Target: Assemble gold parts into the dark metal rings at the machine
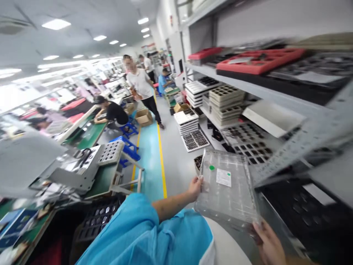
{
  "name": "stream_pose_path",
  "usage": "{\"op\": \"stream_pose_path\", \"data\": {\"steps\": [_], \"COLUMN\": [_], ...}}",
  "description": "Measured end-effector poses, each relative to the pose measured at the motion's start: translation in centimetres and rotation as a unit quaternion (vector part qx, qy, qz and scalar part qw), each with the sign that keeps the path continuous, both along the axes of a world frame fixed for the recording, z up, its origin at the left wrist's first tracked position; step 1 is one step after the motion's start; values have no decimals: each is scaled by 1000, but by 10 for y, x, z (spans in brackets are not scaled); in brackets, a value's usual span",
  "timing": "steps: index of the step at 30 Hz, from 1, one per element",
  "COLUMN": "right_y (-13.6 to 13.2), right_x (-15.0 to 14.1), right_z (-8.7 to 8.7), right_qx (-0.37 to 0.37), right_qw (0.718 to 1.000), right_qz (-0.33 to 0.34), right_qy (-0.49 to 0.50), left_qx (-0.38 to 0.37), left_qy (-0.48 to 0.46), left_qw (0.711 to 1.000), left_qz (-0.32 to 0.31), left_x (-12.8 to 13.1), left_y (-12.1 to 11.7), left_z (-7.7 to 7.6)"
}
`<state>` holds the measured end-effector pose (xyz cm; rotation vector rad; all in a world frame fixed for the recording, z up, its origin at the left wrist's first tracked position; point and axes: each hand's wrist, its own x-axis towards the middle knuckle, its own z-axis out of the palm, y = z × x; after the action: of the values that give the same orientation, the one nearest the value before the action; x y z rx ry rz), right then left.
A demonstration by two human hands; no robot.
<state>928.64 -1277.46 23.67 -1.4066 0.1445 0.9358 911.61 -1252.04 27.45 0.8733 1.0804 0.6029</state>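
Observation:
A clear plastic tray [234,200], with a white label [223,177] and a green round sticker on its top, is held out to the right of my body. My left hand [195,189] grips its left edge, fingers closed on the rim. At the near right corner my right hand [268,241] pinches the tray between thumb and fingers. The tray tilts, and what lies inside it, if anything, cannot be made out. Beside my right hand, a black tray [306,209] with round recesses and a white paper sits on the shelf's lower level.
Metal shelving [275,94] along the right carries red trays [259,60] and stacked beige trays [224,99]. White trays [187,123] stand on the floor. A person in white [140,82] stands in the aisle near a cardboard box [143,117]. Blue stools [125,149] and workbenches line the left.

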Motion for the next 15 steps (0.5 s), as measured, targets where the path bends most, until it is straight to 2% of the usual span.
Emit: {"op": "stream_pose_path", "data": {"steps": [4, 6, 8, 11, 15], "right_y": [95, 133, 165, 204, 248], "right_x": [-17, -24, -27, -19, 9], "right_z": [16, 23, 28, 29, 19], "right_qx": [24, 29, 37, 10, -133], "right_qw": [993, 985, 977, 970, 938], "right_qz": [119, 169, 207, 238, 273], "right_qy": [-14, -21, -21, -49, -166], "left_qx": [17, 21, 28, 48, 68], "left_qy": [0, 6, 15, 30, 35], "left_qw": [992, 985, 978, 968, 960], "left_qz": [125, 173, 208, 244, 270], "left_x": [-72, -97, -112, -112, -80], "left_y": [33, 40, 48, 64, 100], "left_z": [18, 23, 24, 18, 7]}}
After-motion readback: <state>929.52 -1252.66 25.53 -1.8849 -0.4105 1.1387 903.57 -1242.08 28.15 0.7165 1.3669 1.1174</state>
